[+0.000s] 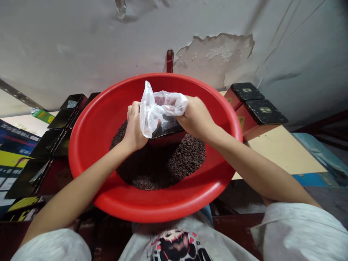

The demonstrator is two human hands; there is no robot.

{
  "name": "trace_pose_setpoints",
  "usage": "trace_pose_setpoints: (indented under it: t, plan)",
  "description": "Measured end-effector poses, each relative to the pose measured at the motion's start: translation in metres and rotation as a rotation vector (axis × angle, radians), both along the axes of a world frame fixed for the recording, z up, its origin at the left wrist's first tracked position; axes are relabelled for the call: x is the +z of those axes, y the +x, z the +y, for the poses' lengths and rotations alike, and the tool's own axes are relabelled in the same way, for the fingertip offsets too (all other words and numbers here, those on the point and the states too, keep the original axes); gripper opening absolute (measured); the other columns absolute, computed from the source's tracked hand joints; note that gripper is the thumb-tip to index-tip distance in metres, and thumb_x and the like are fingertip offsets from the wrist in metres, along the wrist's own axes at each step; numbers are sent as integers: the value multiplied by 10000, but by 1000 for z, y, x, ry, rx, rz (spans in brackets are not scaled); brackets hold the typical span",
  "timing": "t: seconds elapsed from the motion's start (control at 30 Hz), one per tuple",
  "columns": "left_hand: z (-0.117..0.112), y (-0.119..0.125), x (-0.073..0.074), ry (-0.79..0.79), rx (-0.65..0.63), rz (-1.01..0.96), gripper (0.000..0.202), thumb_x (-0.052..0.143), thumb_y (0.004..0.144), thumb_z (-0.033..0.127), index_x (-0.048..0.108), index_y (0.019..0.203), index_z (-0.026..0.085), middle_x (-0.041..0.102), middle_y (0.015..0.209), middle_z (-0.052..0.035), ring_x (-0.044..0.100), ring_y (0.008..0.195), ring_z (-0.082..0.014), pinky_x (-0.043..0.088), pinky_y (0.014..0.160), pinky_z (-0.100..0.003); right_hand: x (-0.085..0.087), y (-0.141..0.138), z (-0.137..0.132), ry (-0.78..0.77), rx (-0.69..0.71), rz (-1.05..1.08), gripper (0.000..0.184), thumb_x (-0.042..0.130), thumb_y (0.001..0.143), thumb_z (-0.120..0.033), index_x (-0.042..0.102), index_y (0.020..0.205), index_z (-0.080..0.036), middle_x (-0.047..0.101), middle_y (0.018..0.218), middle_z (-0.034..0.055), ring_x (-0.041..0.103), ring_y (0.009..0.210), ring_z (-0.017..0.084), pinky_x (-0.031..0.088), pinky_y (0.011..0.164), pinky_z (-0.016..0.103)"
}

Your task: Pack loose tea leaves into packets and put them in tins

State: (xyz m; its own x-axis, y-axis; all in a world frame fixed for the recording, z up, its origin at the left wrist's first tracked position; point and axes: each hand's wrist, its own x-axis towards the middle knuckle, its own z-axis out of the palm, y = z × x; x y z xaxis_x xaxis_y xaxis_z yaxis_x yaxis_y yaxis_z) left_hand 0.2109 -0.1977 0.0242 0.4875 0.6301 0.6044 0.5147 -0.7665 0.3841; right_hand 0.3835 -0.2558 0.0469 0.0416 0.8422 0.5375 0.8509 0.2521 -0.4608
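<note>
A clear plastic bag (152, 112) stands up out of a dark red tin (168, 139) with a black rim, over the middle of a big red basin (152, 206). My left hand (135, 127) is closed on the bag's left edge. On the other side my right hand (194, 116) grips the bag's rim, its fingertips partly hidden by plastic. Beneath the tin, dark brown loose grains like dried tea leaves (187, 156) cover the basin floor. Whether the tin rests on the grains I cannot tell.
Several black-lidded tins (50, 141) stand left of the basin, near a green packet (42, 115). Two more red tins with black lids (263, 112) are at the right on a pale board (282, 152). A peeling wall (108, 47) rises behind.
</note>
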Motion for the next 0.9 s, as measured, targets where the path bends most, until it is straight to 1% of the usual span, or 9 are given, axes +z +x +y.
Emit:
trace_pose_setpoints:
  t: [0.1, 0.23, 0.33, 0.43, 0.5, 0.57, 0.67, 0.73, 0.9]
  plan:
    - [-9, 3, 17, 12, 115, 159, 156, 599, 739, 278, 510, 672, 169, 572, 723, -62, 561, 757, -227, 439, 744, -391, 7, -16, -4, -42, -44, 102, 227, 449, 801, -194, 596, 974, -175, 649, 857, 70, 584, 801, 196, 424, 705, 309]
    - [-21, 11, 27, -139, 103, 173, 47, 555, 714, 214, 546, 695, 172, 590, 639, -27, 548, 593, -166, 406, 600, -284, 7, -24, -10, -56, -84, 167, 247, 518, 728, -193, 565, 968, -160, 631, 777, 41, 540, 677, 159, 393, 649, 282]
    - [-21, 17, 26, -201, 95, 99, 104, 552, 719, 273, 575, 732, 172, 615, 635, -18, 552, 588, -153, 390, 550, -244, 6, -20, -14, -102, 97, 206, 213, 537, 731, -232, 557, 928, -153, 628, 809, 39, 528, 677, 142, 394, 650, 272]
    - [-15, 20, 24, -219, 84, 80, 98, 548, 711, 268, 568, 712, 173, 614, 629, -25, 574, 620, -165, 403, 547, -240, 4, -15, -14, -134, 317, 177, 399, 638, 698, -357, 525, 1018, -149, 627, 941, 67, 552, 782, 167, 415, 712, 293]
    - [-12, 20, 24, -224, 67, 93, 79, 550, 703, 242, 548, 664, 174, 595, 605, -28, 574, 613, -172, 414, 553, -253, 2, -16, -13, -136, 297, 130, 511, 693, 659, -407, 500, 1058, -152, 619, 971, 82, 554, 813, 184, 418, 736, 315]
    - [-11, 17, 23, -218, 23, 81, 60, 559, 690, 216, 540, 651, 174, 577, 586, -21, 563, 590, -168, 429, 559, -267, -1, -19, -10, -114, 189, 112, 399, 645, 729, -389, 509, 1024, -159, 619, 932, 75, 549, 798, 179, 417, 739, 320]
    - [-9, 11, 22, -246, -161, 29, 121, 595, 693, 230, 563, 794, 172, 602, 672, -12, 574, 623, -154, 480, 610, -278, -3, -18, -5, -65, 133, 188, 199, 503, 851, -352, 543, 928, -173, 610, 858, 43, 538, 777, 154, 423, 734, 296]
    - [-6, 8, 19, -259, -249, -59, 301, 622, 714, 278, 530, 985, 187, 619, 812, -21, 602, 726, -155, 511, 685, -287, -3, -14, -1, -61, 188, 277, 260, 465, 871, -420, 556, 876, -177, 593, 798, 23, 525, 744, 140, 431, 707, 278]
    - [-2, 10, 10, -154, -104, -166, 610, 667, 735, 411, 372, 1236, 228, 543, 1114, -89, 562, 963, -184, 504, 757, -295, -2, 0, 3, -120, 388, 387, 484, 453, 791, -654, 556, 789, -181, 549, 734, 18, 486, 674, 117, 443, 652, 267]
